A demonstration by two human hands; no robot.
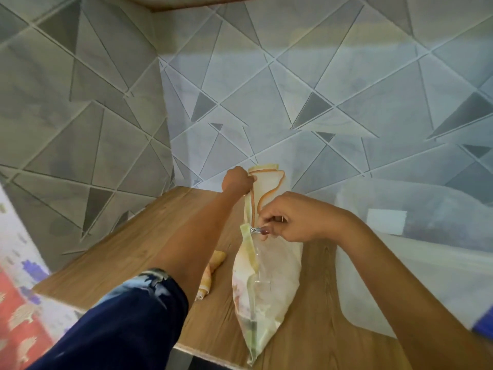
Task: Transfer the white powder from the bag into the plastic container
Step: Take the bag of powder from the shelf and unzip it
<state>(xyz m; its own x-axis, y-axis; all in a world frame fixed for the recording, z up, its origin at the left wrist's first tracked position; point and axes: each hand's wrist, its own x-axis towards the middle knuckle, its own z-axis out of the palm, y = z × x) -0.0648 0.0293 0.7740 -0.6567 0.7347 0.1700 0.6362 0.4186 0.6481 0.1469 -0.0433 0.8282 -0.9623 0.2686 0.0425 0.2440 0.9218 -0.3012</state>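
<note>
A pale yellow and clear plastic bag (266,279) of white powder lies lengthwise on the wooden table (165,236), its orange-edged top lifted toward the wall. My left hand (238,180) pinches that top end and holds it up. My right hand (290,217) is closed around a small metal tool (255,230) whose tip touches the bag's left edge about a third of the way down. The large translucent plastic container (394,276) stands just right of the bag, with my right forearm across its front.
A rolled scrap of yellow packaging (209,276) lies on the table left of the bag. Grey triangle-patterned tiled walls meet in a corner behind the table. The table's front edge runs below the bag's lower end. A patterned red and white floor covering (18,303) shows at the lower left.
</note>
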